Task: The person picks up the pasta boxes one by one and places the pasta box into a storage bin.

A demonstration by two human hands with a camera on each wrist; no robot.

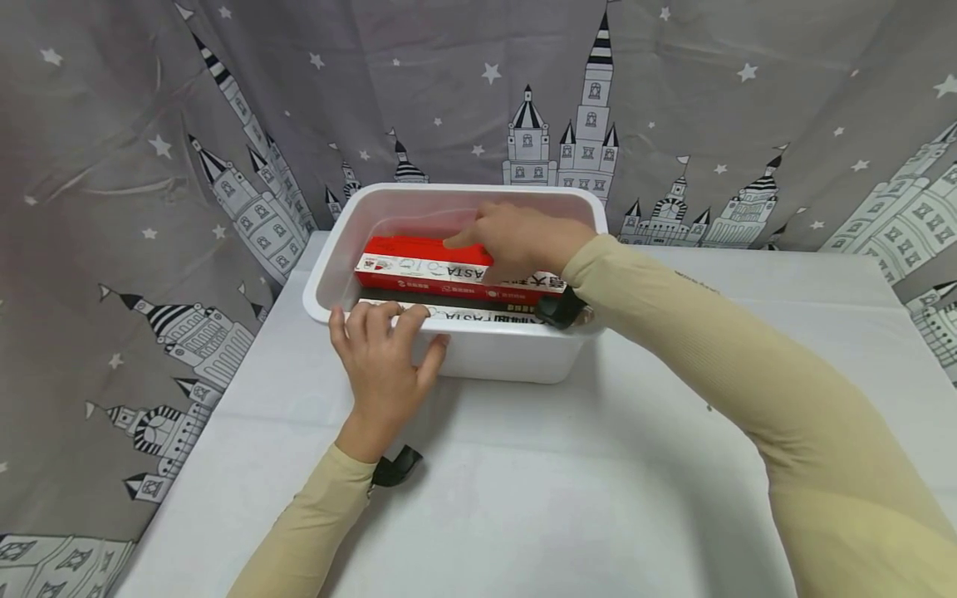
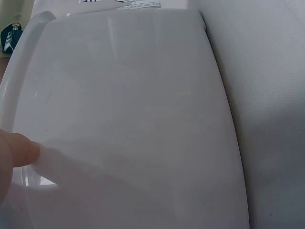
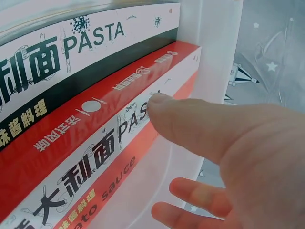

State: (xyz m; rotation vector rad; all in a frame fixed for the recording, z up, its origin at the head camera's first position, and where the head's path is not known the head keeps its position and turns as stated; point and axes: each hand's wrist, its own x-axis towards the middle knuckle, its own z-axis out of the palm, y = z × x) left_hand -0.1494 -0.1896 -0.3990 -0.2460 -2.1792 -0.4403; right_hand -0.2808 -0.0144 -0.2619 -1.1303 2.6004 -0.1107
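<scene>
My left hand [image 1: 383, 370] grips the near rim of a white plastic bin [image 1: 508, 357], with its fingers over the edge and the thumb outside. That thumb [image 2: 21, 149] lies against the bin's outer wall in the left wrist view. Inside the bin, a red pasta box [image 1: 426, 282] stands beside a black pasta box [image 1: 404, 296], both with white printed strips. Over the red box is my right hand [image 1: 523, 237], fingers spread. Its thumb tip [image 3: 159, 102] overlaps the white PASTA strip in the right wrist view, and two fingers show apart from it.
The bin stands on a white-covered table [image 1: 553, 482]. Behind and to the left hangs a grey curtain [image 1: 434, 75] printed with castles and stars, close to the bin's far side. A black strap mount [image 1: 398, 467] hangs at the left wrist.
</scene>
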